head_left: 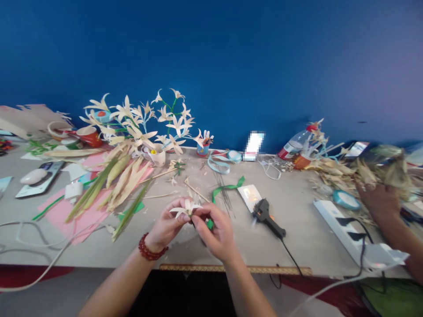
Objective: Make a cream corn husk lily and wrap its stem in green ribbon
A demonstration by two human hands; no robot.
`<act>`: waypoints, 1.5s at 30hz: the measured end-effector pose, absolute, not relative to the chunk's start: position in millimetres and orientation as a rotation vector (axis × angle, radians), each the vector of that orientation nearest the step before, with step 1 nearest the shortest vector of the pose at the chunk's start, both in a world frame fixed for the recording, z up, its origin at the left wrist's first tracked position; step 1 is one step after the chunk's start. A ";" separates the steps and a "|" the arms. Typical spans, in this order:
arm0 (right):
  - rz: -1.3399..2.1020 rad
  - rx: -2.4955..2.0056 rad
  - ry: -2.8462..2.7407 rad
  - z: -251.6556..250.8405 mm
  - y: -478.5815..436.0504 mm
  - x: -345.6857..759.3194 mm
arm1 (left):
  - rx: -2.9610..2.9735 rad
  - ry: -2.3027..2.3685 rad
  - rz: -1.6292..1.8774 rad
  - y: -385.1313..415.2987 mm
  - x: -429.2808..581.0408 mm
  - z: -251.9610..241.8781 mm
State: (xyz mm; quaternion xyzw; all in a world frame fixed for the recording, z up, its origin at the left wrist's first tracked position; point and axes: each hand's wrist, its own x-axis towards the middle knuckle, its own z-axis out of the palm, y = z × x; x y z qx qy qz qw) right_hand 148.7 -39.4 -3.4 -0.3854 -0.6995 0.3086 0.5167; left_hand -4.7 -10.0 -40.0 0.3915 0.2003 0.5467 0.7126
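Observation:
Near the front of the table, my left hand (170, 224) pinches a small cream artificial flower (187, 208) with narrow, curved petals, made of something like corn husk. Its fingers are closed around the flower's base. My right hand (216, 229) meets the left at that base, thumb and forefinger pressed together on it. A bit of green tape (209, 224) shows under the right fingers; most of it is hidden. Beyond the hands a loose green strip (228, 188) lies beside several thin dark wires (224, 198).
A black glue gun (269, 219) lies right, near a white power strip (346, 233). Husk flowers (142, 134) stand in cups at the back left, above dried husks (127, 182) on pink paper (74, 220). Another person's hand (380, 202) reaches into husks at the right.

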 end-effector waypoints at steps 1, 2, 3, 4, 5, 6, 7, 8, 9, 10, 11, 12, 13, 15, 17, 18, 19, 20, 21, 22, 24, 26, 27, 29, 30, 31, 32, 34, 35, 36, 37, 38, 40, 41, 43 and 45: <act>0.736 -0.932 -1.684 -3.4 -39.2 148.8 | 0.864 0.444 1.204 -9.8 -4.7 -40.1; 0.727 -0.940 -1.690 -3.4 -39.1 148.7 | 0.858 0.445 1.199 -9.6 -4.7 -39.9; 0.717 -0.946 -1.696 -3.4 -39.0 148.6 | 0.853 0.446 1.197 -9.6 -4.6 -39.6; 0.709 -0.950 -1.700 -3.6 -39.1 148.3 | 0.850 0.445 1.197 -9.6 -4.6 -39.2; 0.702 -0.951 -1.701 -3.8 -39.2 147.8 | 0.851 0.446 1.199 -9.7 -4.5 -38.7; 0.702 -0.952 -1.698 -4.4 -39.4 147.2 | 0.854 0.449 1.203 -9.8 -4.5 -38.2; 0.708 -0.951 -1.691 -5.1 -39.6 146.6 | 0.859 0.452 1.208 -9.8 -4.6 -37.8; 0.720 -0.948 -1.682 -6.2 -39.9 145.8 | 0.865 0.457 1.212 -9.9 -4.6 -37.5; 0.736 -0.943 -1.671 -7.7 -40.2 144.9 | 0.870 0.463 1.217 -9.9 -4.7 -37.5; 0.757 -0.940 -1.656 -9.4 -40.6 144.0 | 0.874 0.470 1.223 -9.8 -4.9 -37.7; 0.782 -0.940 -1.637 -11.4 -40.9 143.1 | 0.875 0.481 1.231 -9.8 -5.0 -38.1; 0.808 -0.946 -1.612 -13.4 -41.2 142.2 | 0.876 0.492 1.240 -9.7 -5.1 -38.7; 0.835 -0.954 -1.586 -15.3 -41.5 141.4 | 0.879 0.503 1.247 -9.7 -5.1 -39.4; 0.880 -0.970 -1.542 -18.1 -41.9 140.3 | 0.886 0.517 1.255 -9.6 -5.1 -40.4; 0.886 -0.970 -1.532 -18.7 -42.3 140.2 | 0.894 0.510 1.253 -9.7 -4.7 -40.3; 0.873 -0.963 -1.540 -18.2 -42.5 140.4 | 0.894 0.502 1.252 -9.8 -4.3 -39.8; 0.852 -0.953 -1.551 -17.3 -42.8 140.8 | 0.890 0.497 1.254 -9.9 -3.8 -39.0; 0.821 -0.945 -1.565 -16.2 -43.1 141.2 | 0.886 0.497 1.260 -10.0 -3.3 -38.2; 0.785 -0.940 -1.579 -15.0 -43.4 141.7 | 0.884 0.501 1.268 -10.1 -2.9 -37.4; 0.746 -0.935 -1.590 -14.0 -43.8 142.0 | 0.883 0.508 1.275 -10.2 -2.5 -36.9; 0.697 -0.942 -1.607 -12.8 -44.3 142.5 | 0.885 0.520 1.284 -10.2 -2.2 -36.7; 0.696 -0.968 -1.618 -12.7 -44.6 142.8 | 0.884 0.522 1.282 -10.0 -2.3 -37.3; 0.701 -0.981 -1.625 -12.8 -44.7 143.0 | 0.881 0.520 1.275 -10.0 -2.5 -37.7; 0.687 -1.001 -1.643 -13.1 -44.7 143.7 | 0.871 0.512 1.258 -9.8 -2.8 -37.9; 0.668 -1.003 -1.651 -13.1 -44.7 144.1 | 0.869 0.504 1.248 -9.8 -3.0 -37.8; 0.652 -1.002 -1.661 -13.1 -44.7 144.5 | 0.868 0.496 1.239 -9.9 -3.1 -37.7; 0.638 -0.999 -1.668 -13.1 -44.8 144.9 | 0.870 0.488 1.232 -10.0 -3.3 -37.5; 0.617 -0.994 -1.682 -13.1 -44.9 145.2 | 0.873 0.479 1.217 -10.5 -3.5 -37.8; 0.607 -0.993 -1.685 -13.1 -45.1 145.1 | 0.872 0.474 1.211 -10.9 -3.6 -38.3; 0.598 -0.991 -1.680 -13.2 -45.5 144.8 | 0.871 0.472 1.205 -11.3 -3.5 -39.0; 0.592 -0.990 -1.668 -13.3 -45.9 144.2 | 0.865 0.474 1.202 -11.8 -3.4 -39.8; 0.588 -0.987 -1.650 -13.3 -46.4 143.5 | 0.857 0.479 1.200 -12.3 -3.1 -40.5; 0.582 -0.981 -1.616 -12.9 -47.4 141.8 | 0.834 0.487 1.192 -13.2 -2.4 -41.2; 0.571 -0.981 -1.611 -12.6 -47.9 141.0 | 0.821 0.485 1.184 -13.6 -2.0 -40.8; 0.523 -0.981 -1.629 -11.7 -48.4 140.0 | 0.806 0.457 1.171 -14.1 -1.3 -38.7; 0.456 -0.965 -1.665 -11.0 -48.6 140.3 | 0.823 0.420 1.157 -14.1 -0.7 -35.6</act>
